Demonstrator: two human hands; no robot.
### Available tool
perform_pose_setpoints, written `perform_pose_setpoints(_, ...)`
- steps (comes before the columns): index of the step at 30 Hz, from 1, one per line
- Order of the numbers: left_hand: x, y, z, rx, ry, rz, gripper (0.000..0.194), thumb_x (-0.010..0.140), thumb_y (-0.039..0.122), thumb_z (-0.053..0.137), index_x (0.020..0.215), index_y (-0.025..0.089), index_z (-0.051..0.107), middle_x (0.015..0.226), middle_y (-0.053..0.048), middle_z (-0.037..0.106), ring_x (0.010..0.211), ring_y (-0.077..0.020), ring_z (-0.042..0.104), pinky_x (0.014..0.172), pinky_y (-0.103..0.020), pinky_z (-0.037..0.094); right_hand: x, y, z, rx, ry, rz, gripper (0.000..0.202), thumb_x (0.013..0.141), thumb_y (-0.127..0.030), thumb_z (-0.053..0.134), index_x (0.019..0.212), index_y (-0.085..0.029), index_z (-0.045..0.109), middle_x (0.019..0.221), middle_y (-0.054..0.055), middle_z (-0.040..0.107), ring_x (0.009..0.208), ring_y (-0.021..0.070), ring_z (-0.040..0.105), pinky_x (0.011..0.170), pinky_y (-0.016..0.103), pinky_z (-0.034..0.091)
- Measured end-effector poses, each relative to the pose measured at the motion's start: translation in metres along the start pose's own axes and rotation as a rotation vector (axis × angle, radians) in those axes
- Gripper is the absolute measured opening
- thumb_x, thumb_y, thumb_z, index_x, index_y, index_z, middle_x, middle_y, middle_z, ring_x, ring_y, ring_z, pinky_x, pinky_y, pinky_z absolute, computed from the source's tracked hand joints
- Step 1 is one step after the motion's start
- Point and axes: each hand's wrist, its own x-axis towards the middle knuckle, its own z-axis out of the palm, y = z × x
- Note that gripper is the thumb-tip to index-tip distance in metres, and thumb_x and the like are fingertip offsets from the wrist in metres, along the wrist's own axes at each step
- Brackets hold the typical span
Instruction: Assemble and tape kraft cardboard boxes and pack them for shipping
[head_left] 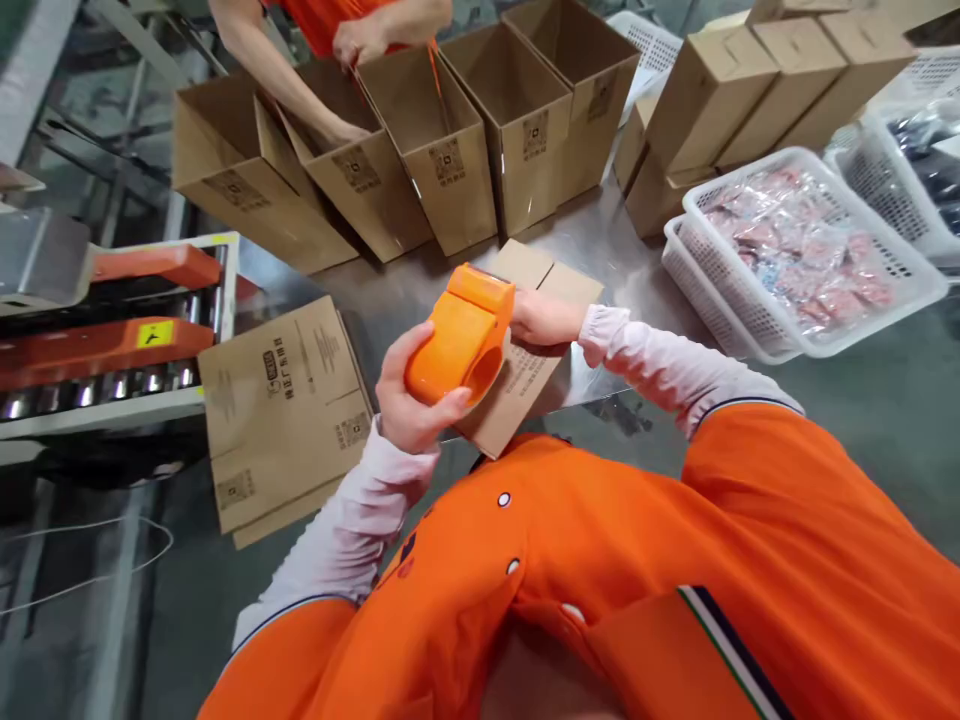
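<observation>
An orange tape dispenser (459,335) is held in my left hand (415,390), whose fingers wrap round its lower left side. My right hand (544,318) is just right of the dispenser, over a flat folded cardboard box (517,400); its fingertips are partly hidden behind the dispenser, and what they hold, if anything, cannot be made out. The folded box lies at the front edge of the metal table (405,290), printed with small dark text. More flattened boxes (289,410) lie to the left.
Open cardboard boxes (450,185) stand in a row at the back; a person's hand (360,42) is above them and the other reaches into one. Closed boxes (712,100) and white baskets (915,285) with bagged items stand right. A roller conveyor (112,415) is left.
</observation>
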Motion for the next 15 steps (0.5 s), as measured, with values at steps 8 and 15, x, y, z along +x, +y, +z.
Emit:
perform_pose_setpoints(8,-0.002,-0.008,-0.009,0.031,-0.115,0.111,0.095,0.074,0.076,0.079,0.148,0.023,0.053,0.139,-0.016,0.065,0.128,-0.0356,0.067,0.110,-0.051,0.057,-0.011,-0.049,-0.025,1.167,0.186,0.716,0.072,0.107,-0.072,0.029,0.077,-0.016,0.062,0.067,0.003,0.059,0.052,0.0103,0.043,0.048,0.021,0.039)
perform_pose_setpoints(15,0.008,-0.004,-0.014,0.060,-0.146,0.181,0.082,0.077,0.057,0.082,0.147,0.024,0.055,0.139,-0.013,0.068,0.123,-0.0305,0.071,0.106,-0.044,0.060,-0.007,-0.043,-0.042,1.353,0.143,0.762,0.054,0.100,-0.067,0.059,0.076,-0.019,0.056,0.059,-0.001,0.057,0.050,0.0111,0.049,0.043,0.018,0.035)
